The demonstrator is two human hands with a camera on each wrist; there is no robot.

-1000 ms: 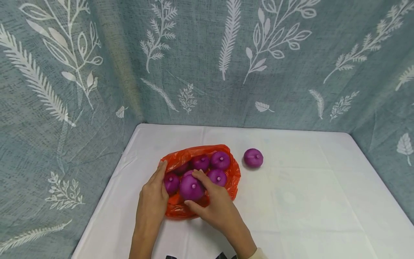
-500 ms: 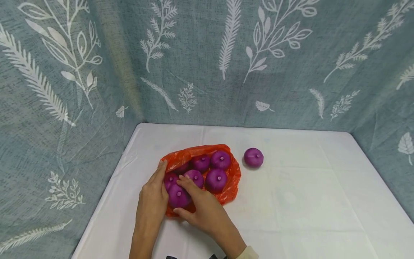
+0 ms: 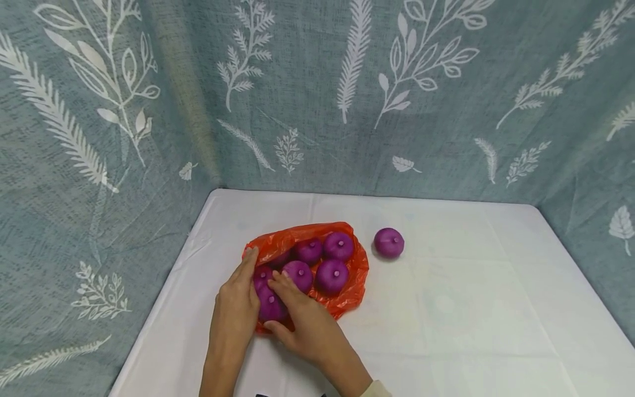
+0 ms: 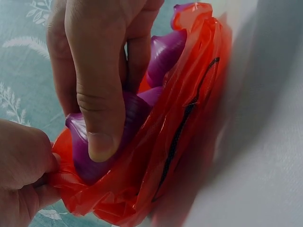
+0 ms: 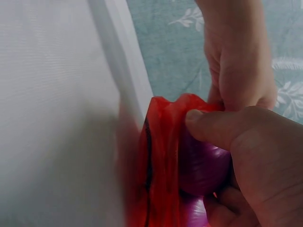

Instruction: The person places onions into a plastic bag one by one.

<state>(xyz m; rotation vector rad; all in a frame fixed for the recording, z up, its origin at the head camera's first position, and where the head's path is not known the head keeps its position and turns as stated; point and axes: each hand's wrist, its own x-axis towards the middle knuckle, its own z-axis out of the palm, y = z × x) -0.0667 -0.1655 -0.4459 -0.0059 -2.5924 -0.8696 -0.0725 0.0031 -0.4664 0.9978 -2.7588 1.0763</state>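
Observation:
A red plastic bag (image 3: pixel 356 292) lies with its mouth facing up on the white table, holding several smooth purple onions (image 3: pixel 332 277) with small pale tips. At the bag's left side, my left hand (image 3: pixel 232 309) pinches its edge, as the left wrist view shows the plastic (image 4: pixel 137 189) bunched at the fingers. My right hand (image 3: pixel 317 331) reaches into the front left of the bag and grips one onion (image 3: pixel 271 306). In the right wrist view the thumb (image 5: pixel 208 125) lies over that onion. The left hand partly hides the leftmost onions.
One loose purple onion (image 3: pixel 389 243) sits on the white tablecloth (image 3: pixel 471 286) just right of the bag. Behind and to the left hangs a grey-green curtain (image 3: pixel 307 99) with white leaf prints.
My right hand has moved left and toward me inside the bag with the onion it grips, bringing it to the front left. The left hand stays at the bag's edge.

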